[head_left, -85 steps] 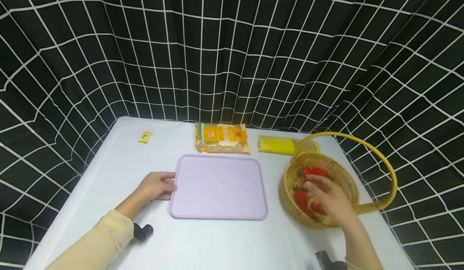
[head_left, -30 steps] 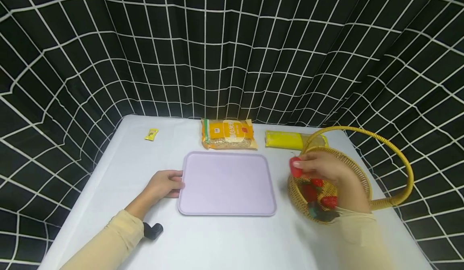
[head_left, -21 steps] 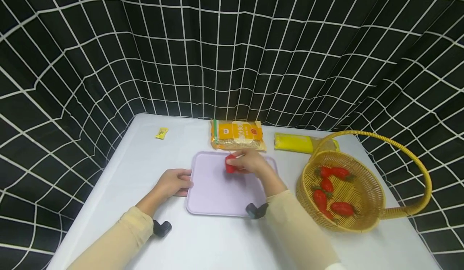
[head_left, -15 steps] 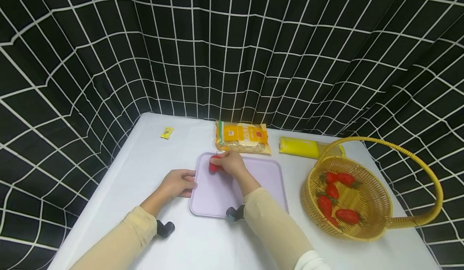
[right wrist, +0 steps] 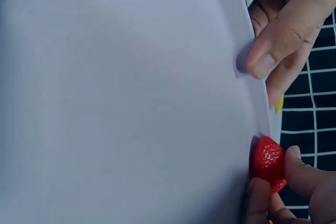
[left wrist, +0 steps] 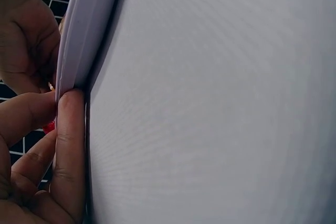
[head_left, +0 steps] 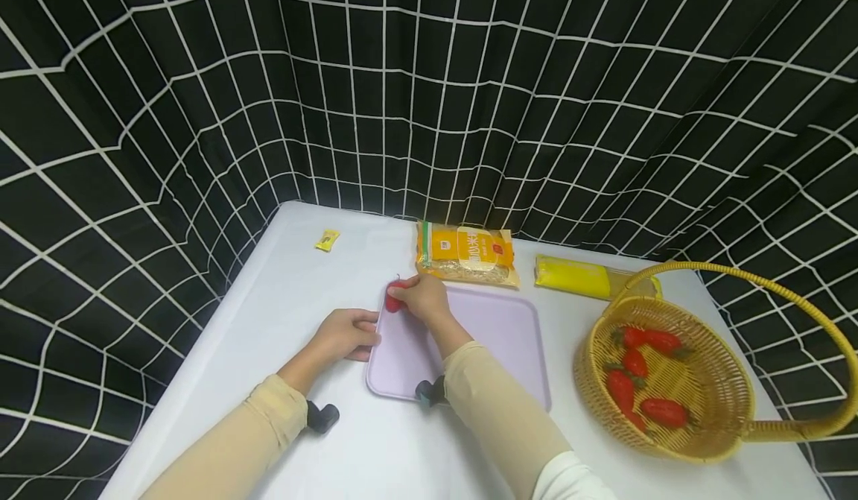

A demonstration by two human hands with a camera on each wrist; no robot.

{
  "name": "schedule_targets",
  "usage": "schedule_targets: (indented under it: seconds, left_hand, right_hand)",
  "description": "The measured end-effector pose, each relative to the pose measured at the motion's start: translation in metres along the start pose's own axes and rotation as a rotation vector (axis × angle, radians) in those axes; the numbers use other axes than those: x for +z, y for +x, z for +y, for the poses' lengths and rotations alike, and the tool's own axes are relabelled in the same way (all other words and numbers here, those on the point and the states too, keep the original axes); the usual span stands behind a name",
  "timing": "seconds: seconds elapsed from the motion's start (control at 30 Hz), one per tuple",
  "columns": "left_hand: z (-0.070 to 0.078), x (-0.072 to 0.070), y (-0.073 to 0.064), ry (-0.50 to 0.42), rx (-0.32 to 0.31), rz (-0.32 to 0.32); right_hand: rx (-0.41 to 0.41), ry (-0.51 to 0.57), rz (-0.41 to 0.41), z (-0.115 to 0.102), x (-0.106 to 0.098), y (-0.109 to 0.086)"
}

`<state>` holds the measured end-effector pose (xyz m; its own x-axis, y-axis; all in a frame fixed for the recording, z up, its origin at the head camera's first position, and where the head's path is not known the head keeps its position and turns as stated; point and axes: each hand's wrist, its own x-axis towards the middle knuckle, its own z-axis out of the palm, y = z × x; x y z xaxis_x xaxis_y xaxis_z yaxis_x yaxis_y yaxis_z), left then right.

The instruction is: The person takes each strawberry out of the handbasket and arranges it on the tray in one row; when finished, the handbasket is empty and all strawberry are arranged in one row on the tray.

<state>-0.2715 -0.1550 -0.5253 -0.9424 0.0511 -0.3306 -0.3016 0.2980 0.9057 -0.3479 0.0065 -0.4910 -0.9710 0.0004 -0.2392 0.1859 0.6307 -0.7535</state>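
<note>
My left hand (head_left: 345, 334) pinches the left rim of a lavender tray (head_left: 492, 328); in the right wrist view its thumb (right wrist: 275, 51) lies over the rim. At the tray's far left corner, my right hand (head_left: 425, 299) holds a red strawberry (head_left: 394, 304) between thumb and fingers. Seen from the right wrist, the strawberry (right wrist: 269, 162) sits right against the inner side of the rim. A wicker basket (head_left: 727, 369) with a tall hoop handle stands right of the tray, with several red strawberries (head_left: 663, 412) inside.
Behind the tray lies an orange bag of grain (head_left: 465, 254). A yellow packet (head_left: 576, 276) is to its right, partly behind the basket handle. One small yellow wrapped candy (head_left: 327, 240) rests at the back left of the white table (head_left: 375, 455). Black gridded cloth (head_left: 469, 97) surrounds the table.
My right hand reached into the basket, took a strawberry out and carried it left to the tray's far left corner. My left hand stayed at the tray's rim. The view shifted, moving everything rightward.
</note>
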Motion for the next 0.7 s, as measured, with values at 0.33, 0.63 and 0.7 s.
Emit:
schedule_targets:
  seconds: [0.33, 0.63, 0.7]
  left_hand:
    - [0.006, 0.006, -0.001, 0.03, -0.016, -0.021]
    - [0.005, -0.008, -0.005, 0.0, -0.028, -0.013]
    - [0.005, -0.009, -0.006, 0.001, -0.023, -0.018]
  right_hand:
    - [-0.04, 0.065, 0.016, 0.016, -0.041, -0.011]
    - [-0.026, 0.271, -0.224, 0.052, -0.195, -0.052]
    - [0.002, 0.308, -0.258, 0.075, -0.237, -0.06]
